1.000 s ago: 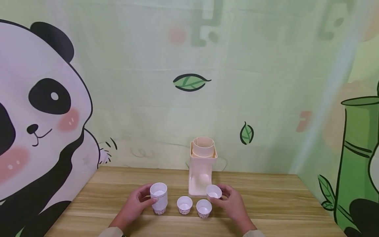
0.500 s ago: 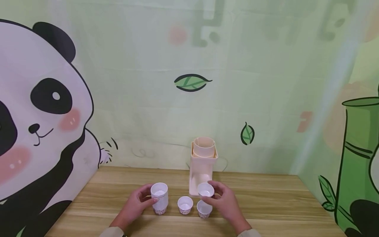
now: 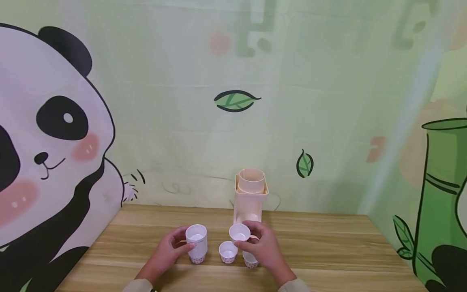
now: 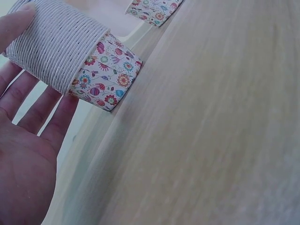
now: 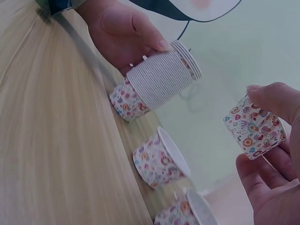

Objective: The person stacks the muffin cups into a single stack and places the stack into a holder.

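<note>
A tall nested stack of flower-printed paper cups [image 3: 197, 242] stands upright on the table, and my left hand [image 3: 168, 250] grips its side between thumb and fingers. Only the lowest cup's print shows fully in the left wrist view; above it are tightly packed white rims. My right hand [image 3: 267, 248] pinches one paper cup [image 5: 255, 127] in the air, mouth up. Below it a single paper cup [image 3: 228, 253] rests on the table. Another paper cup [image 3: 250, 260] sits to its right, partly hidden by my right hand.
Behind the cups stands a pale pink plastic holder [image 3: 249, 207] with a round tube [image 3: 251, 181] in its top. The wooden table [image 3: 328, 251] ends at a green printed backdrop [image 3: 175, 121] with a panda and bamboo.
My right hand has carried its cup left, from beside the right-hand table cup across it to above the middle one. My left hand and the stack have stayed in place.
</note>
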A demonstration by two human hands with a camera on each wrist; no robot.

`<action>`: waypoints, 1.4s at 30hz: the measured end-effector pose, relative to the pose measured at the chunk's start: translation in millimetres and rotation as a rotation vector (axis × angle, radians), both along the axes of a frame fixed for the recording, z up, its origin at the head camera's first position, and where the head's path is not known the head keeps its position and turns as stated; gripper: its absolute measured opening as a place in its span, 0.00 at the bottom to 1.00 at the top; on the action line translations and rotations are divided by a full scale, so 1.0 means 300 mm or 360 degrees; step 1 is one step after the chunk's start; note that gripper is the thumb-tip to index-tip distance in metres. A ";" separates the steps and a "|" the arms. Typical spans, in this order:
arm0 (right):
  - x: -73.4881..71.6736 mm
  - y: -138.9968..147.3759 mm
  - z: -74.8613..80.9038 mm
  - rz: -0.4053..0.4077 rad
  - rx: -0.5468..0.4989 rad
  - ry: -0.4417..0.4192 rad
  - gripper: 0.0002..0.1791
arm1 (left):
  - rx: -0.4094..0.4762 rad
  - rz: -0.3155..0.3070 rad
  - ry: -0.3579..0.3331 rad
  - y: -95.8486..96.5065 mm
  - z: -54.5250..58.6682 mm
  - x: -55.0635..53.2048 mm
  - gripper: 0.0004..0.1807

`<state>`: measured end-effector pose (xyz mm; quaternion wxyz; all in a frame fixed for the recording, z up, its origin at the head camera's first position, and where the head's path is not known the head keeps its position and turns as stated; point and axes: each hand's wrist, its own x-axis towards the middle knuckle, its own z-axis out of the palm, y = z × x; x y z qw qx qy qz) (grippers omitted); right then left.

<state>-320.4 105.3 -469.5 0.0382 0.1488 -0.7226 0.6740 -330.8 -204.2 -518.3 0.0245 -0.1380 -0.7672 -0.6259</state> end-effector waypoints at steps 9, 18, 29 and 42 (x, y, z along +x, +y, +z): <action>-0.009 -0.086 0.017 0.0101 -0.0025 0.0031 0.34 | 0.0008 0.0032 0.0004 0.006 0.003 0.004 0.30; -0.022 -0.188 0.042 0.0210 -0.0050 0.0026 0.32 | 0.0004 0.0016 0.0040 0.004 0.000 0.002 0.30; -0.044 -0.235 0.074 0.0318 -0.0101 -0.0006 0.30 | -0.0007 -0.0010 0.0022 0.000 -0.002 -0.002 0.30; -0.063 -0.270 0.045 0.0393 -0.0195 -0.0019 0.28 | 0.0023 0.0021 0.0010 0.000 -0.009 -0.007 0.30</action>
